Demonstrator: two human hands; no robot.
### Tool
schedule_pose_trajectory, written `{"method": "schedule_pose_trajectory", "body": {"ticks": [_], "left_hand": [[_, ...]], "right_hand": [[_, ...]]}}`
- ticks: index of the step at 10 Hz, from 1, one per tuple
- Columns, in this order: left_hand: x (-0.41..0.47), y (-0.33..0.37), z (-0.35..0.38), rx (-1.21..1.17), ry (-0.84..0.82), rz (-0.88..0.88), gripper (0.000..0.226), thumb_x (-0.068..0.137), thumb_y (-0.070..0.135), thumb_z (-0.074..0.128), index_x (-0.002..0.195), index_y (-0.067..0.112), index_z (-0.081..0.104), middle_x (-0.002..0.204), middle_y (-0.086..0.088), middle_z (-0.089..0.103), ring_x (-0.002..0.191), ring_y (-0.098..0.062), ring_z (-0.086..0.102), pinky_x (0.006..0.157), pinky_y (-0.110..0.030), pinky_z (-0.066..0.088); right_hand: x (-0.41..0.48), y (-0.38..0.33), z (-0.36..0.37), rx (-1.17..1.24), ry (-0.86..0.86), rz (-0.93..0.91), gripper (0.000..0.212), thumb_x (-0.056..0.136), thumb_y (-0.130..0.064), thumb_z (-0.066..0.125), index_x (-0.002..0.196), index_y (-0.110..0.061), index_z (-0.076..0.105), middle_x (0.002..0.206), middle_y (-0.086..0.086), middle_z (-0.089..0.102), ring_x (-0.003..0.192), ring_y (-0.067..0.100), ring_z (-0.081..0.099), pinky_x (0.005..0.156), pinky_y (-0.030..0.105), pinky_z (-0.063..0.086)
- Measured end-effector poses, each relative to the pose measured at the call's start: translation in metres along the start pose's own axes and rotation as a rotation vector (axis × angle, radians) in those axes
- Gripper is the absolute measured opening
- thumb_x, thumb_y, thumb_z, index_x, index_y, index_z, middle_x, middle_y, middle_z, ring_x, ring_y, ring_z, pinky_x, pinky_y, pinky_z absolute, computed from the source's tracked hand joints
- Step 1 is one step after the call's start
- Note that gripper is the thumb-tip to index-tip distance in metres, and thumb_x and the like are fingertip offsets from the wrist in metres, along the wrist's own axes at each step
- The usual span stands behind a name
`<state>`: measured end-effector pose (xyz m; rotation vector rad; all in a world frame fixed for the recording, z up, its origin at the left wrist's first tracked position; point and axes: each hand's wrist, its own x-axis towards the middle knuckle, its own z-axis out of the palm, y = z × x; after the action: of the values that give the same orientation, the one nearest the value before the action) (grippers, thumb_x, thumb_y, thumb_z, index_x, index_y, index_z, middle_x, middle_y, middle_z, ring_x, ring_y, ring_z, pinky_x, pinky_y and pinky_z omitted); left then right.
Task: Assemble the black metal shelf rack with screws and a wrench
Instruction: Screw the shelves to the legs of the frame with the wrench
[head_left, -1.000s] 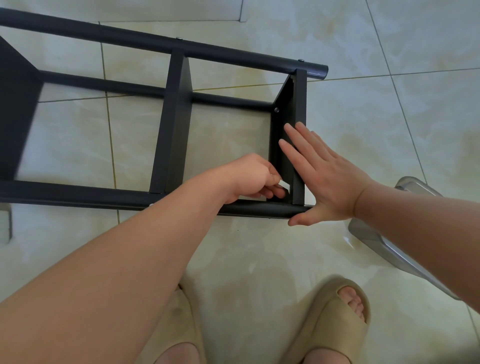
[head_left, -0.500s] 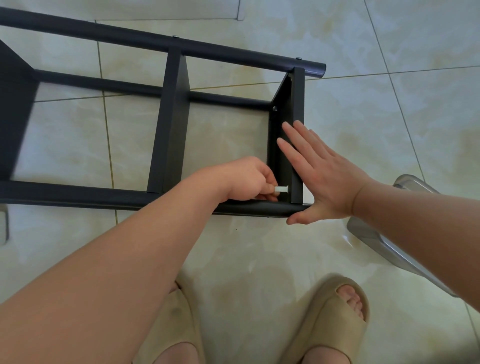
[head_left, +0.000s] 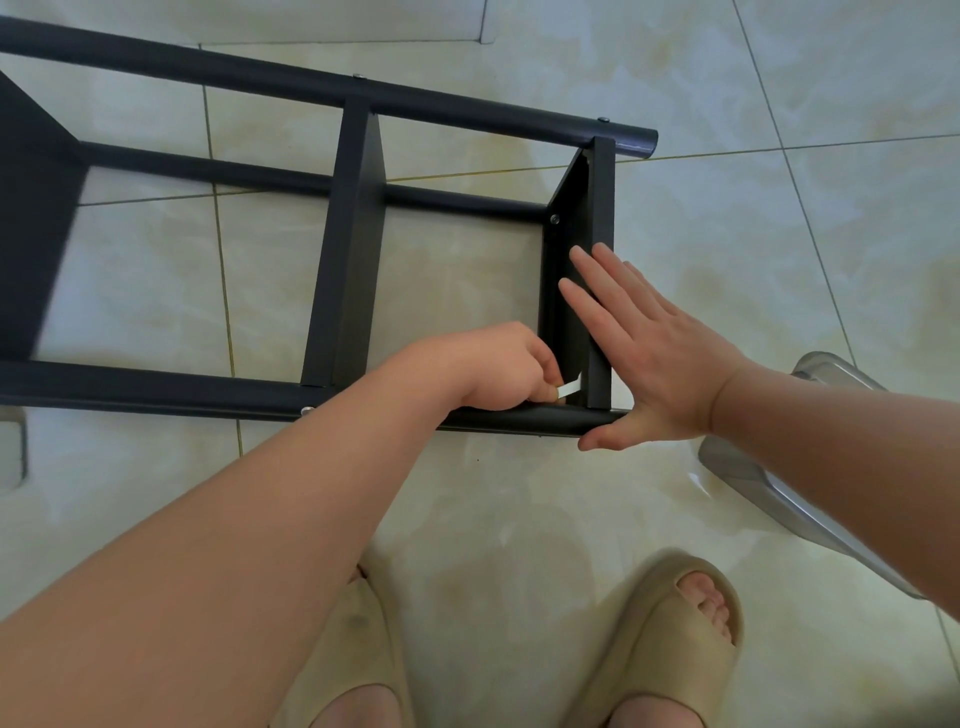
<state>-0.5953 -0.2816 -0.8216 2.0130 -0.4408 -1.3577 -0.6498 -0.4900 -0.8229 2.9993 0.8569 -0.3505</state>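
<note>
— What are the hands up to?

— The left hand (head_left: 498, 369) is curled, thumb and fingers pinching a small flat silvery wrench (head_left: 568, 388) down in the near corner, where the end panel (head_left: 597, 270) meets the near tube (head_left: 156, 387). The right hand (head_left: 660, 358) is spread flat with its fingers straight. It presses on the panel's outer face, and the thumb reaches under the tube's end.

— And the rack itself?

— The black shelf rack (head_left: 415, 101) lies on its side on the tiled floor (head_left: 779, 260), just ahead of the person's sandals (head_left: 670, 639). A middle panel (head_left: 353, 260) sits between the tubes, and a screw head (head_left: 555, 219) shows at the end panel's far corner.

— What could go wrong from here?

— I can't see the screw under that wrench; the fingers and the panel hide it. The corner is tight, so I'd guess only short swings are possible. The wrench could slip off the head and send the knuckles into the panel's edge. If the flat hand lets up, the panel might shift and the screw go in crooked or bind. The tile looks smooth too, so a hard pull could skate the whole frame sideways.

— Anything else about?

— A greyish see-through thing (head_left: 779, 499) on the floor at the right, partly under the right forearm. I can't tell what it is.
</note>
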Motion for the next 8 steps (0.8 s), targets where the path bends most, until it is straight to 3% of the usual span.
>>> {"method": "schedule_pose_trajectory", "body": {"ticks": [2, 4, 5, 6, 7, 8], "left_hand": [[0.001, -0.004, -0.003, 0.003, 0.044, 0.026, 0.01, 0.089, 0.028, 0.071, 0.085, 0.038, 0.069, 0.08, 0.02, 0.064, 0.08, -0.002, 0.059, 0.083, -0.027, 0.046], [0.002, -0.004, -0.006, 0.031, 0.121, 0.024, 0.017, 0.087, 0.022, 0.071, 0.078, 0.035, 0.067, 0.078, 0.014, 0.07, 0.083, -0.009, 0.066, 0.084, -0.03, 0.053], [0.005, 0.0, -0.003, 0.016, 0.16, 0.037, 0.021, 0.089, 0.019, 0.066, 0.078, 0.037, 0.063, 0.082, 0.016, 0.064, 0.083, -0.006, 0.062, 0.075, -0.026, 0.049], [0.006, 0.005, 0.001, -0.114, 0.17, 0.041, 0.022, 0.09, 0.016, 0.063, 0.078, 0.034, 0.063, 0.081, 0.014, 0.062, 0.079, -0.005, 0.059, 0.067, -0.021, 0.045], [0.006, 0.008, 0.005, -0.337, 0.14, -0.013, 0.018, 0.091, 0.013, 0.061, 0.082, 0.027, 0.065, 0.084, 0.006, 0.07, 0.081, -0.01, 0.066, 0.074, -0.028, 0.054], [0.007, 0.01, 0.005, -0.466, 0.114, -0.062, 0.007, 0.093, 0.019, 0.06, 0.094, 0.019, 0.068, 0.077, 0.009, 0.074, 0.079, -0.008, 0.071, 0.079, -0.031, 0.056]], "right_hand": [[0.0, 0.0, 0.001, 0.0, 0.004, -0.007, 0.134, 0.073, -0.097, 0.037, 0.158, 0.004, 0.013, 0.166, 0.025, 0.001, 0.154, 0.042, -0.001, 0.123, 0.058, 0.017], [0.0, 0.0, 0.001, 0.0, 0.01, -0.005, 0.134, 0.073, -0.097, 0.037, 0.158, 0.003, 0.014, 0.167, 0.024, 0.0, 0.155, 0.042, -0.002, 0.123, 0.058, 0.017], [0.0, 0.0, 0.001, 0.006, 0.004, -0.005, 0.133, 0.073, -0.097, 0.036, 0.158, 0.003, 0.014, 0.167, 0.024, 0.0, 0.155, 0.042, -0.002, 0.123, 0.058, 0.016], [0.0, 0.0, 0.0, 0.01, 0.007, -0.008, 0.132, 0.073, -0.096, 0.035, 0.158, 0.004, 0.016, 0.166, 0.025, 0.001, 0.154, 0.042, -0.001, 0.123, 0.058, 0.016], [0.0, 0.0, 0.0, 0.012, 0.012, -0.008, 0.132, 0.073, -0.096, 0.035, 0.158, 0.004, 0.017, 0.166, 0.025, 0.002, 0.154, 0.043, -0.001, 0.123, 0.058, 0.017], [0.0, 0.001, 0.001, 0.013, 0.011, -0.007, 0.133, 0.073, -0.097, 0.034, 0.158, 0.004, 0.017, 0.166, 0.025, 0.002, 0.154, 0.043, -0.001, 0.123, 0.058, 0.018]]}}
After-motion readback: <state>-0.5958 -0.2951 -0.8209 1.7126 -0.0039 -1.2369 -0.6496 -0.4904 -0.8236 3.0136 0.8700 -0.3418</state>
